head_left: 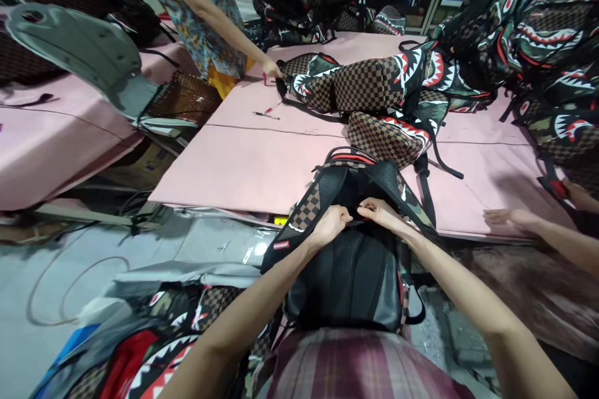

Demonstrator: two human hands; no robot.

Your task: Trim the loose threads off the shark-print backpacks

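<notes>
At six o'clock of the pink worktop, hanging over its near edge and against the person's lap, lies a backpack with its black padded back panel facing up and its shoulder straps fanned toward twelve o'clock. Both of the person's hands meet at the top of that panel. A likely slip, judging from this pose: the bag rests half off the worktop, so a pull toward six o'clock could drag it down onto the pile of bags at seven o'clock; a loose strap could also catch under the wrists and hide the spot being worked. The left hand is clenched into a near fist, its grip pinching a fold of the black fabric at the panel's top. The right hand is curled less tightly, fingertips drawn together on something small at the same seam; what it pinches is too small to tell. At three o'clock another person's hand lies flat on the worktop edge, and at eleven o'clock a co-worker's hand touches a checkered bag near a pen
</notes>
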